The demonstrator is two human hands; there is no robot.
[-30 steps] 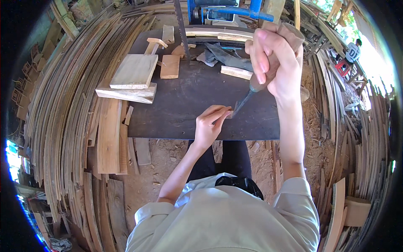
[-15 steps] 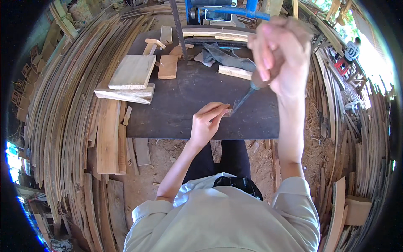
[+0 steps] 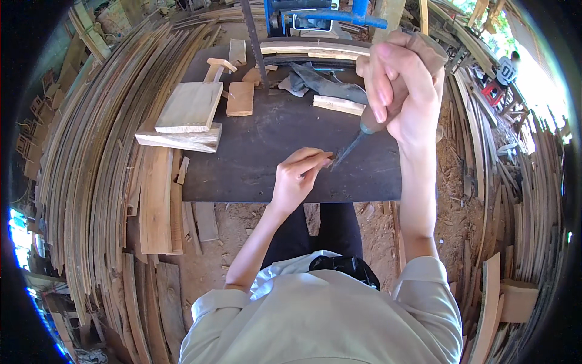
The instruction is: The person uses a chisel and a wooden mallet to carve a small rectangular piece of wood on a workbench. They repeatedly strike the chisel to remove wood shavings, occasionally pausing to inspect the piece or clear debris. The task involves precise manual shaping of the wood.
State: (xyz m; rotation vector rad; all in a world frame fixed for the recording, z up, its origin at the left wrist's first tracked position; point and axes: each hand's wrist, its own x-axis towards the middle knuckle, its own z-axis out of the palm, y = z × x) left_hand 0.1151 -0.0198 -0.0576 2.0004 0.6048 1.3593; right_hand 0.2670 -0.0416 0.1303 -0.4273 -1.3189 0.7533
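Note:
My right hand [image 3: 407, 91] is raised over the right part of the dark table [image 3: 273, 127]. Its fingers wrap round the wooden handle of what looks like a chisel [image 3: 353, 144], whose narrow metal blade slants down to the left. Near the blade's tip, my left hand [image 3: 297, 176] pinches a small thin piece of wood [image 3: 329, 159] just above the tabletop, by the near edge. Most of that piece is hidden by the fingers. Whether the blade touches it, I cannot tell. A small dark tip shows between the left fingers.
Stacked boards [image 3: 188, 109] and a small wooden block [image 3: 240, 99] lie on the table's left side. Farther back are a grey cloth [image 3: 324, 85], a wood strip [image 3: 338, 105], an upright dark metal bar [image 3: 254, 45] and a blue machine frame [image 3: 339, 17]. Long planks [image 3: 91, 164] flank the table.
My right hand and the chisel have shifted slightly, and the hand looks less blurred. The left hand keeps its pinch on the small wood piece in nearly the same spot.

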